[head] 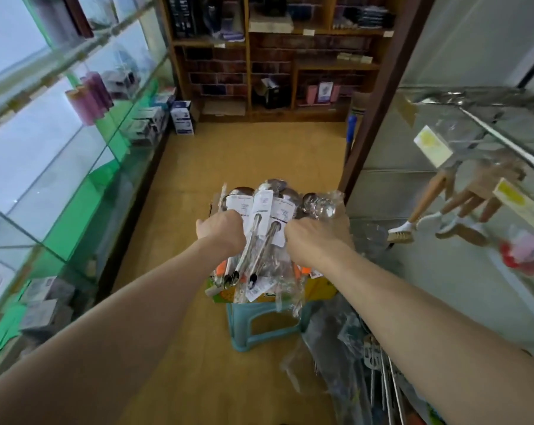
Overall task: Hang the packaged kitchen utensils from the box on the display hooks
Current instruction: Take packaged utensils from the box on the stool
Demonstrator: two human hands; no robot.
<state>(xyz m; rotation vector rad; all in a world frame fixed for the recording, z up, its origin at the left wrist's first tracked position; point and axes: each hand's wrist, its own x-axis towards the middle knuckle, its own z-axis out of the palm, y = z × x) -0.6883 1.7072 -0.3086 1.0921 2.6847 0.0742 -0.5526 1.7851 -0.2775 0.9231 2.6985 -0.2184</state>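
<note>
A bundle of packaged steel ladles point(261, 228) in clear plastic sleeves with white labels lies across a yellow cardboard box point(318, 289). The box stands on a teal plastic stool point(247, 329) on the floor. My left hand point(221, 230) grips the left side of the bundle. At the bundle's right side my right hand point(316, 237) curls its fingers round the packages. Both arms reach down and forward. A display hook rail point(505, 142) with hanging goods juts out at the right.
Wooden-handled brushes point(462, 204) and yellow price tags hang from the right-hand rail. More packaged utensils point(351, 348) hang low at the right. Glass shelves point(75, 142) with boxes line the left. A wooden shelf unit point(275, 56) closes the aisle's far end.
</note>
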